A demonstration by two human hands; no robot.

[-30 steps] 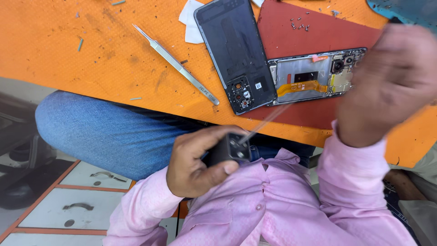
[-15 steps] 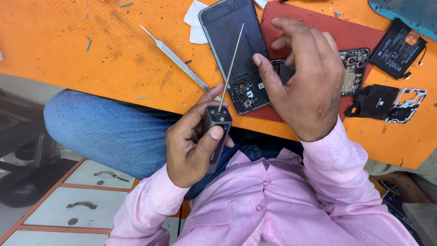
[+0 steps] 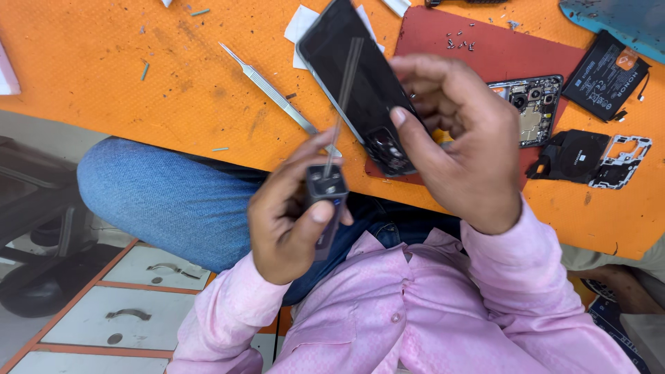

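Tool: your left hand [image 3: 287, 221] is closed around a small dark driver body [image 3: 325, 197] with a thin blurred shaft [image 3: 343, 97], held above your lap at the orange bench [image 3: 104, 76] edge.
Handling: judged light and stiff; the shaft looks slender, so keep hold of the body.
Right hand [image 3: 457, 152]: fingers curled over the black phone back cover [image 3: 353, 83]; whether they pinch anything cannot be told.
Containers: none open; closed drawers [image 3: 131, 315] below, contents hidden.
Loose parts: tiny screws [image 3: 458, 43] on the red mat [image 3: 485, 59].

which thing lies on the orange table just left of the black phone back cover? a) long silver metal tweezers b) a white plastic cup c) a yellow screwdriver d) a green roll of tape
a, the long silver metal tweezers lie slantwise on the orange table, just left of the black phone back cover, while the left hand holds a small black tool below the table's edge.
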